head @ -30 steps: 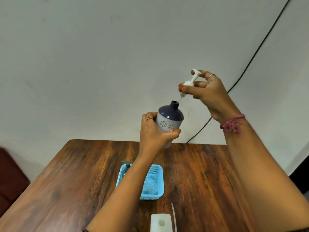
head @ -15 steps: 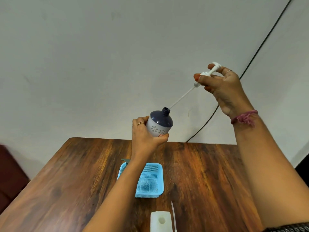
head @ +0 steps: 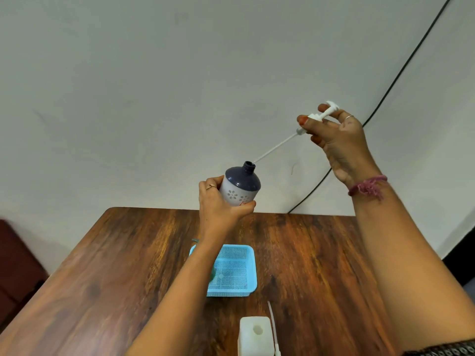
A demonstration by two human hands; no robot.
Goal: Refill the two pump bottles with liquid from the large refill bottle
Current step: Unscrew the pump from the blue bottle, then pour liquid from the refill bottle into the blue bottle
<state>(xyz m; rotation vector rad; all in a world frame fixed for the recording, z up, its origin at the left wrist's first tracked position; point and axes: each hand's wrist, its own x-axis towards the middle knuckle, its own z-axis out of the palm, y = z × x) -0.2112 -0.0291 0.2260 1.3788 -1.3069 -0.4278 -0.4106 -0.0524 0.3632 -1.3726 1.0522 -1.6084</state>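
Note:
My left hand (head: 218, 206) grips a white pump bottle (head: 240, 187) with a dark blue shoulder and open neck, held tilted above the table's far edge. My right hand (head: 334, 140) pinches the white pump head (head: 321, 114), raised up and to the right. Its thin dip tube (head: 275, 146) slants down, with the tip right at the bottle's mouth. A white square bottle (head: 254, 335) with an open top stands at the near edge of the table, and a second pump tube (head: 272, 322) lies beside it. A teal pump bottle (head: 195, 240) lies mostly hidden behind my left forearm.
A light blue mesh basket (head: 235, 271) sits in the middle of the wooden table (head: 115, 265). A black cable (head: 401, 73) runs down the wall behind. A dark red seat (head: 15, 263) stands at the left.
My right hand has pulled the pump head up and to the right, drawing the dip tube almost fully out of the bottle. My left hand has lowered and shifted the bottle slightly left.

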